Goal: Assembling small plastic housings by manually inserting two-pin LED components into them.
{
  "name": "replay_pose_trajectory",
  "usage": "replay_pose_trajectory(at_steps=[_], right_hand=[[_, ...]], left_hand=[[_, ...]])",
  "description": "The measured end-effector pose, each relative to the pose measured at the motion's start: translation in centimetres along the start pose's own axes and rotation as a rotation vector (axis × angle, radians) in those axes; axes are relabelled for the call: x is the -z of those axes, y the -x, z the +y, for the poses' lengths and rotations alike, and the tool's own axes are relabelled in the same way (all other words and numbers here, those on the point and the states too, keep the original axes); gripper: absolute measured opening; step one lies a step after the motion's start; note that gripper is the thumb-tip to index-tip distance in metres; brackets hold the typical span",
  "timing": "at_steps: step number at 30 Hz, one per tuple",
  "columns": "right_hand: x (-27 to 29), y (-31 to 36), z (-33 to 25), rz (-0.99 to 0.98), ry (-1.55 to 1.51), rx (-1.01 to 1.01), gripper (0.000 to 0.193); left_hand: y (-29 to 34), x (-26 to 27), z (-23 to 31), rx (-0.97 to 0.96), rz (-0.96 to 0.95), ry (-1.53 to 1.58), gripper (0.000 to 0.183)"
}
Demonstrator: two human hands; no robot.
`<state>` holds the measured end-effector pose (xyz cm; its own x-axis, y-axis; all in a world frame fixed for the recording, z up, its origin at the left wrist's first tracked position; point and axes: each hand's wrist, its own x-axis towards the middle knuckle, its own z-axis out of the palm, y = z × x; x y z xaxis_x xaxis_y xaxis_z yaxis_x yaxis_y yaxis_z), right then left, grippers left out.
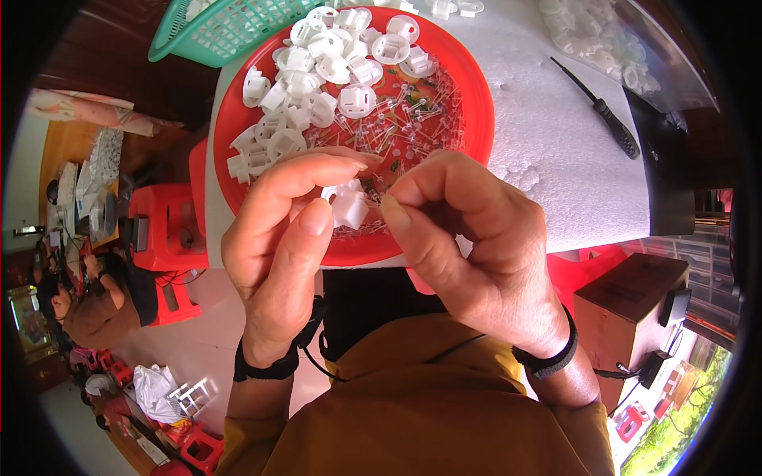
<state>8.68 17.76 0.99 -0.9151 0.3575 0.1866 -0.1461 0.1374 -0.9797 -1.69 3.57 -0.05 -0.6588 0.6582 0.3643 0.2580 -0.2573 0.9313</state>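
Note:
My left hand (279, 238) curls its thumb and fingers around a small white plastic holder (349, 205), above the near side of a round red tray (475, 103). Close to the holder's right side, the thumb and forefinger of my right hand (468, 230) are pinched together. What sits in that pinch is too small and covered to make out. Behind my hands, the tray bears a heap of white plastic holders (325, 67) with round flanges on its left. Loose clear LEDs (413, 111) with thin wire legs lie scattered on its right.
A green mesh basket (238, 32) stands at the back left. On the white foam-topped table (556, 182) lies a black screwdriver (599, 111), with a bag of white parts (603, 47) behind it. Red stools (167, 230) and a seated person (99, 309) are at left; a brown box (627, 309) is at right.

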Motion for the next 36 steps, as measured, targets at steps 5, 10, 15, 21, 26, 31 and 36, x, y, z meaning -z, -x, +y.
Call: replay_pose_trajectory(at_steps=[5, 10, 15, 21, 26, 31, 36], right_hand=[[0.3, 0.1, 0.2, 0.007, -0.018, 0.000, 0.002], [0.5, 0.1, 0.3, 0.012, -0.038, -0.016, 0.003], [0.5, 0.1, 0.4, 0.009, -0.026, -0.003, 0.002], [0.6, 0.2, 0.7, 0.020, -0.017, -0.025, 0.002], [0.4, 0.3, 0.5, 0.021, 0.010, -0.007, 0.003], [0.2, 0.3, 0.6, 0.015, 0.105, 0.065, 0.003], [-0.1, 0.2, 0.7, 0.017, 0.101, 0.126, 0.004]], left_hand=[[0.0, -0.1, 0.0, -0.014, -0.032, -0.087, 0.026], [-0.5, -0.5, 0.3, -0.063, -0.055, -0.165, 0.024], [-0.6, -0.5, 0.4, 0.015, -0.041, -0.209, 0.024], [-0.5, -0.5, 0.4, 0.028, -0.046, -0.185, 0.022], [-0.3, -0.4, -0.1, 0.005, -0.017, -0.197, 0.022], [0.0, -0.3, 0.1, 0.069, 0.012, -0.183, 0.021], [0.1, -0.2, 0.1, 0.071, 0.014, -0.174, 0.021]])
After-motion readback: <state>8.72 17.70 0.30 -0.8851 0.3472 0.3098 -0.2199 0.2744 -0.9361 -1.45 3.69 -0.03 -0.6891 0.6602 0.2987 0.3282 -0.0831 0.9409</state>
